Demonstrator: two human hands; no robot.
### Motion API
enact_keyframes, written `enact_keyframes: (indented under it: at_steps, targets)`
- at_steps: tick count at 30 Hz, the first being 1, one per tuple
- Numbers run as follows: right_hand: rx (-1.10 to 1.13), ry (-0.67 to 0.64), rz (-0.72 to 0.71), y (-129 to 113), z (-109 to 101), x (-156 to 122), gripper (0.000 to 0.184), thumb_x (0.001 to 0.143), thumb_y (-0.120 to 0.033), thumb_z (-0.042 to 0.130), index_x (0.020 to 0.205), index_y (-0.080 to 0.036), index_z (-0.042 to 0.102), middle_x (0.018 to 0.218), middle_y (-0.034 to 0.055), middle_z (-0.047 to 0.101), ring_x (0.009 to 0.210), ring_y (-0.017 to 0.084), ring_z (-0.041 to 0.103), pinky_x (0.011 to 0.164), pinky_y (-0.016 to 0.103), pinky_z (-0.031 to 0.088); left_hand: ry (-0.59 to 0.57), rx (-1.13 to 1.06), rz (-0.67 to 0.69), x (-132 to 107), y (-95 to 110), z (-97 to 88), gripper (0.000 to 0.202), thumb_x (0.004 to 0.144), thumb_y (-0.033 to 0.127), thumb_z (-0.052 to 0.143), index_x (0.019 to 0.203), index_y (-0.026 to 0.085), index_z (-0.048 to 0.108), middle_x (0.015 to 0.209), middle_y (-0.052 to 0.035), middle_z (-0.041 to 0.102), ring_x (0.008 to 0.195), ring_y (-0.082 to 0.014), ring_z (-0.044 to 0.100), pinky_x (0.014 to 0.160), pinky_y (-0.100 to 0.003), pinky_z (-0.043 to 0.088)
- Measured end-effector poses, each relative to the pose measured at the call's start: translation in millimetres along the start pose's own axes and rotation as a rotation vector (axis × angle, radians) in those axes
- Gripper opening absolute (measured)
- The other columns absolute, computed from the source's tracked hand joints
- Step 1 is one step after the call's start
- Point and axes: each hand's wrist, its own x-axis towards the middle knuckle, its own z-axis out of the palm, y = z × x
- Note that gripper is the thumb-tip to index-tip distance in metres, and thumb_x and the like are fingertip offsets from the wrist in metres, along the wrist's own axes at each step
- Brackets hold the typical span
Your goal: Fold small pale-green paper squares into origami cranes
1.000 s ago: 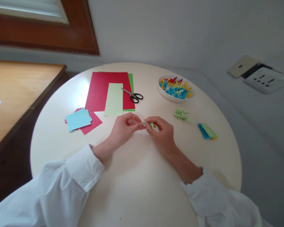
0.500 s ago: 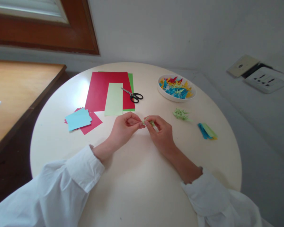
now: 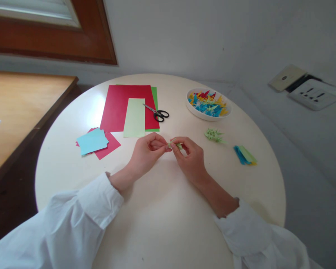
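Between my two hands is a small light green folded paper, mostly hidden by the fingers. My left hand pinches its left end with thumb and fingertips. My right hand is closed on the right part, thumb on the near side. Just beyond the left hand a light green paper strip lies over a red sheet. A small pile of light green folded paper cranes sits to the right of my right hand.
Black-handled scissors lie on the sheets. A white bowl of colourful paper cranes stands at the back right of the round table. Blue and red paper squares lie left; several folded papers lie right.
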Motion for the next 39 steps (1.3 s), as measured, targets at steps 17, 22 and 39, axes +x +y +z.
enact_keyframes:
  at_steps: [17, 22, 39]
  targets:
    - [0.085, 0.013, 0.008, 2.0, 0.1, -1.5, 0.002, 0.078, -0.02, 0.06, 0.076, -0.021, 0.061, 0.081, 0.003, 0.066, 0.078, 0.015, 0.063, 0.073, 0.03, 0.052, 0.015, 0.003, 0.021, 0.7, -1.2, -1.2, 0.017, 0.064, 0.023, 0.07, 0.07, 0.016, 0.055, 0.063, -0.0008, 0.067, 0.068, -0.0166, 0.067, 0.066, -0.028, 0.053]
    - [0.075, 0.001, -0.008, 1.2, 1.2, -1.5, 0.006, 0.078, -0.025, 0.061, 0.076, -0.02, 0.062, 0.08, 0.0035, 0.067, 0.075, 0.015, 0.063, 0.07, 0.028, 0.052, 0.007, 0.019, 0.025, 1.3, -3.5, -0.9, 0.022, 0.065, 0.029, 0.071, 0.072, 0.016, 0.055, 0.064, -0.0014, 0.069, 0.068, -0.0168, 0.068, 0.067, -0.028, 0.055]
    - [-0.028, -0.004, -0.061, -4.6, 2.8, -1.4, 0.01, 0.082, -0.02, 0.052, 0.077, -0.019, 0.06, 0.081, 0.0047, 0.068, 0.076, 0.014, 0.065, 0.071, 0.027, 0.054, 0.027, 0.124, 0.094, 0.4, -2.2, -1.3, 0.01, 0.064, 0.011, 0.06, 0.068, 0.016, 0.053, 0.058, 0.0017, 0.062, 0.06, -0.0126, 0.064, 0.059, -0.024, 0.051]
